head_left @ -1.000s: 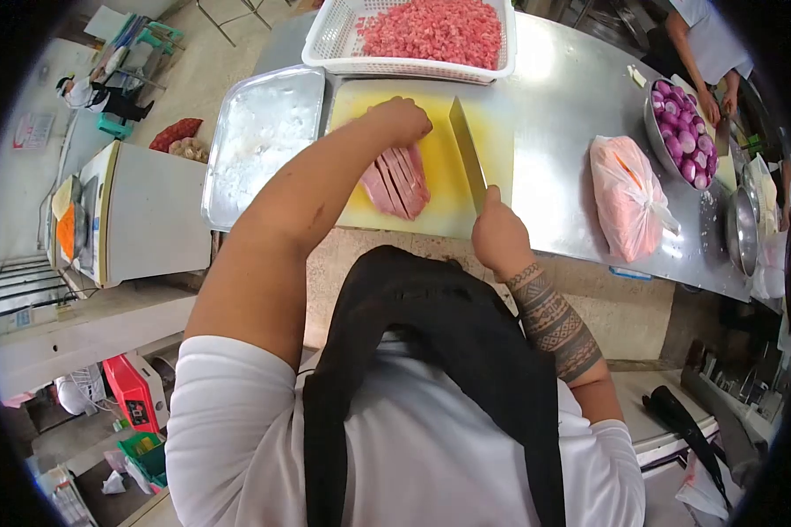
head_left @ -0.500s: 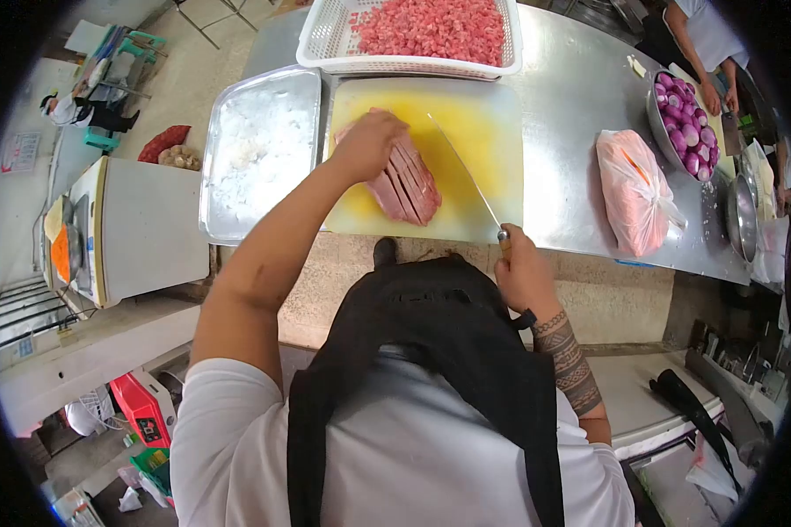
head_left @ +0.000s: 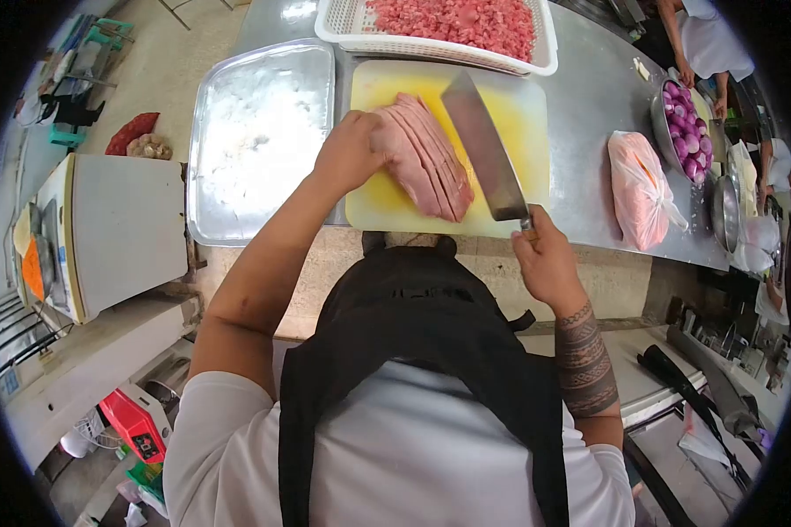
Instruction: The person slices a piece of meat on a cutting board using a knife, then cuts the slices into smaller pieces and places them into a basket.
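A pink slab of raw meat [head_left: 424, 160], cut lengthwise into several strips that lie side by side, rests on a yellow-stained white cutting board [head_left: 492, 140]. My left hand [head_left: 350, 155] has its fingers curled on the slab's left edge, gripping it; some fingertips are hidden. In my right hand [head_left: 547, 259] is the wooden handle of a cleaver [head_left: 488, 149]. Its wide blade is turned flat side up to the right of the meat, apart from it and over the board.
Behind the board stands a white plastic basket [head_left: 431, 46] of diced meat. A metal tray [head_left: 259, 149] is at left. Rightward are a tied plastic bag [head_left: 639, 189], a bowl of peeled red onions [head_left: 687, 132] and a co-worker's hands [head_left: 703, 92].
My left hand has shifted from the top of the meat to its left edge. The cleaver has turned from edge-on to showing its broad side. The camera view has shifted slightly.
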{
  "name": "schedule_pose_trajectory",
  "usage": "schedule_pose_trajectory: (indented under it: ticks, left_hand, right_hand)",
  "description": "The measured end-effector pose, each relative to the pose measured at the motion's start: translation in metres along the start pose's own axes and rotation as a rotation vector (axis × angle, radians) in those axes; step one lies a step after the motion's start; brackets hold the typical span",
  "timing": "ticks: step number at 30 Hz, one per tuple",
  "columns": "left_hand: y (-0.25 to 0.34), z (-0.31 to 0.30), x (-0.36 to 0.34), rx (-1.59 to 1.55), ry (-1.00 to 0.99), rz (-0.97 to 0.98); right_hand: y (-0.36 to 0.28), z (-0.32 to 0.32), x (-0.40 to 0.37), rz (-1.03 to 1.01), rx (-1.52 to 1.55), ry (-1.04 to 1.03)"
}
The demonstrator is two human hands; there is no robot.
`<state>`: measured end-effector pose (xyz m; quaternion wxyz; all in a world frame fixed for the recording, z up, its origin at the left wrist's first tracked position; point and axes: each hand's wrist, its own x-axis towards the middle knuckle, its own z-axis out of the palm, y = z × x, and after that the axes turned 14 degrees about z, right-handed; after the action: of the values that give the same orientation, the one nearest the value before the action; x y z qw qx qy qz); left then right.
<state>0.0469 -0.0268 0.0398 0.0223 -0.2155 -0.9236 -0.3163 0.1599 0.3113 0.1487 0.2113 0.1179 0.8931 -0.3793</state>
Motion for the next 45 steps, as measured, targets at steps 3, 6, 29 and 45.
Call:
schedule_pose_trajectory:
  ticks: [3, 6, 29, 45]
  left_hand:
    - [-0.007, 0.004, 0.004, 0.044, 0.012, 0.077]
    - [-0.011, 0.011, 0.008, 0.034, 0.0, 0.092]
    - [0.0, -0.006, 0.022, -0.031, -0.123, -0.044]
    - [-0.015, 0.02, 0.002, -0.076, 0.118, 0.061]
  right_hand:
    - [-0.027, 0.019, -0.004, 0.013, -0.019, -0.048]
    - [-0.033, 0.034, -0.002, -0.057, -0.158, -0.036]
    - [-0.096, 0.032, 0.041, -0.036, -0.393, -0.207]
    - [-0.125, 0.076, 0.082, -0.115, -0.434, -0.181]
